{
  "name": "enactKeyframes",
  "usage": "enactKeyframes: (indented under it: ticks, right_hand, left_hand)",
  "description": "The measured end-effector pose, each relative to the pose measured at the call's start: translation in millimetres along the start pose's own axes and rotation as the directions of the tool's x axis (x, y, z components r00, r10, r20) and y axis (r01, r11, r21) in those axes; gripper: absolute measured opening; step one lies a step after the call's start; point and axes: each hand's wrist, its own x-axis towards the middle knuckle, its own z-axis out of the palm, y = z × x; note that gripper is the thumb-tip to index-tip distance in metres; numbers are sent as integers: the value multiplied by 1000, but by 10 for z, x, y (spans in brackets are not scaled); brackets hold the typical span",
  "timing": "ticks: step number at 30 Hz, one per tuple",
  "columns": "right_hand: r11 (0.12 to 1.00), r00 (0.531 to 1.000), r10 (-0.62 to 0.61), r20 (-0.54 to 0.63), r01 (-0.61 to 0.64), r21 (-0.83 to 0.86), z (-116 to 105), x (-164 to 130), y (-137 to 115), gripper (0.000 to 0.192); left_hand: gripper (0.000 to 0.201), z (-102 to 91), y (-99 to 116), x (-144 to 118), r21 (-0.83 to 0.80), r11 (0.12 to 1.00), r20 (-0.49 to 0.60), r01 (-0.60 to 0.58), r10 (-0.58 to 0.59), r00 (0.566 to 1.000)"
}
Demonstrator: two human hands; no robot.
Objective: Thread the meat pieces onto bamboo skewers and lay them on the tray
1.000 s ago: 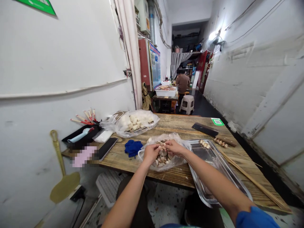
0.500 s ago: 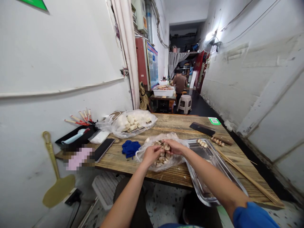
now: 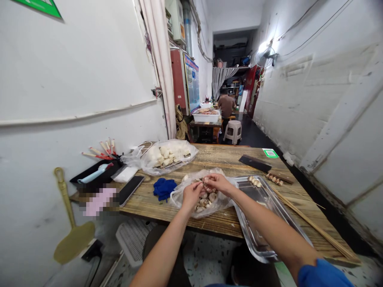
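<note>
A clear plastic bag (image 3: 182,194) of pale food pieces (image 3: 206,200) lies at the near edge of the wooden table (image 3: 227,159). My left hand (image 3: 192,192) and my right hand (image 3: 218,183) meet over the bag, fingers pinched around a piece between them. A steel tray (image 3: 271,215) lies right of the bag, with one loaded skewer (image 3: 255,181) at its far end. A second loaded skewer (image 3: 274,179) rests beside the tray on the table. Long bare bamboo sticks (image 3: 311,225) lie along the tray's right side.
A second bag of white pieces (image 3: 169,154), a blue cloth (image 3: 164,187), a phone (image 3: 129,189), a black tray with red-handled sticks (image 3: 95,169) and a cleaver (image 3: 255,162) share the table. A person (image 3: 226,105) sits far down the corridor by a stool (image 3: 233,130).
Both hands stay over the bag; the fingers have drawn closer together on a piece. The camera shifted slightly.
</note>
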Motion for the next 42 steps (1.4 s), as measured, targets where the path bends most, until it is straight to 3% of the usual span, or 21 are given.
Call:
enactKeyframes:
  ticks: [2, 4, 8, 18, 25, 30, 35, 42]
  right_hand:
    - [995, 995, -77, -65, 72, -72, 5, 17, 21, 34]
    - [982, 987, -139, -80, 128, -137, 5, 23, 34, 33]
    - [949, 975, -220, -23, 208, -238, 1, -6, 24, 33]
    - [838, 932, -359, 48, 345, -423, 77, -94, -110, 17]
    - [881, 954, -292, 63, 294, -370, -14, -39, -11, 29]
    - [875, 966, -259, 19, 243, -418, -36, 11, 91, 33]
    - [786, 946, -323, 23, 282, -550, 60, -7, 65, 35]
    - [596, 914, -365, 176, 374, -711, 124, -48, -34, 21]
  left_hand:
    - [23, 11, 9, -4, -194, 974, 72, 116, -103, 992]
    - [20, 1, 23, -6, -332, 927, 147, 173, -130, 981]
    - [12, -56, 35, 17, -459, 864, 130, 206, -164, 978]
    - [17, -100, 38, 48, -336, 920, 154, 199, -155, 976]
    - [15, -204, 28, 82, -329, 904, 272, 273, -186, 944]
    - [8, -211, 19, 137, -364, 889, 197, 277, -217, 956]
    - [7, -169, 19, 143, -327, 894, 141, 307, -275, 951]
    - [17, -122, 35, 98, -270, 911, 137, 311, -284, 949]
